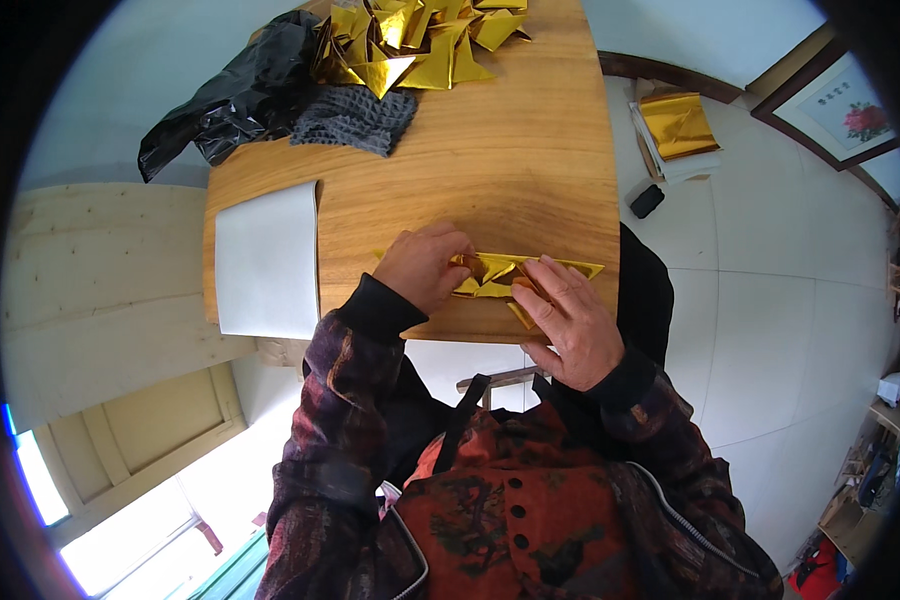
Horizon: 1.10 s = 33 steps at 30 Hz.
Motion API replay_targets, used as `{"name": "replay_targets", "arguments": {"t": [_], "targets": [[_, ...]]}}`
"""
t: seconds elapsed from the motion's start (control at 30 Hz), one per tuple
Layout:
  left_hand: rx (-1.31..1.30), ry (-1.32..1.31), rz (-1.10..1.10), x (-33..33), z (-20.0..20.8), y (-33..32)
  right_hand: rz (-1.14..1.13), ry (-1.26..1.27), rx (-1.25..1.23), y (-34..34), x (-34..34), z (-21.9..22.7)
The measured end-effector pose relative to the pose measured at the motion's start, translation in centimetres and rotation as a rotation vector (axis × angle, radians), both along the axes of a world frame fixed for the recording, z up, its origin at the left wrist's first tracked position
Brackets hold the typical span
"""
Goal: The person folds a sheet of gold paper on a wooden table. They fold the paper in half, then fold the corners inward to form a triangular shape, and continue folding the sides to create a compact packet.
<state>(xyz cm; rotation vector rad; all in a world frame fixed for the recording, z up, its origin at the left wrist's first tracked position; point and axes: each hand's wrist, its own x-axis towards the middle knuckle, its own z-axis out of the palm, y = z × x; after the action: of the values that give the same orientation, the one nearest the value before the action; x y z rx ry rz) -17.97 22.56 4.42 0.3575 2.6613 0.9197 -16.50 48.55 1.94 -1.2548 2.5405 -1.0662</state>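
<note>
A strip of folded gold foil paper (492,270) lies near the front edge of the wooden table (510,170), under both hands. My left hand (430,268) is closed on its left part, thumb and fingertips pinched at the raised folds. From the right, my right hand (575,325) bends its fingers onto the other part, fingertips pressing the foil, with the thumb lower and apart from it. Pointed ends of the strip stick out beyond both hands. Part of the folds is hidden beneath the fingers.
A heap of folded gold foil pieces (420,45) sits at the table's far side, beside a black plastic bag (235,95) and a dark grey textured cloth (355,120). A pale grey sheet (267,262) lies left. Gold foil sheets (678,125) and a small black object (647,201) are on the floor.
</note>
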Motion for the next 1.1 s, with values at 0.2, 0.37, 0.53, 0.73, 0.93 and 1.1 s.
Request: {"name": "replay_targets", "arguments": {"t": [0.2, 0.37, 0.53, 0.73, 0.93, 1.1], "targets": [[0.002, 0.052, 0.123, 0.8, 0.0, 0.8, 0.001, 0.015, 0.028, 0.0, -0.1, 0.0], [0.052, 0.130, 0.168, 1.1, -0.3, 1.0, -0.006, 0.018, 0.048, 0.0, -0.1, 0.3], [0.017, 0.179, 0.127, 0.9, -0.4, 0.9, -0.008, 0.004, 0.060, -0.1, -0.1, 0.4], [0.039, 0.142, 0.149, 0.8, -0.5, 1.1, -0.013, -0.003, 0.082, -0.1, -0.1, 0.4], [-0.005, 0.159, 0.153, 0.9, -0.6, 1.2, -0.019, -0.001, 0.107, -0.2, -0.1, 0.4], [-0.013, 0.166, 0.158, 0.9, -0.6, 1.2, -0.027, 0.010, 0.108, -0.7, 0.0, 0.6]]}}
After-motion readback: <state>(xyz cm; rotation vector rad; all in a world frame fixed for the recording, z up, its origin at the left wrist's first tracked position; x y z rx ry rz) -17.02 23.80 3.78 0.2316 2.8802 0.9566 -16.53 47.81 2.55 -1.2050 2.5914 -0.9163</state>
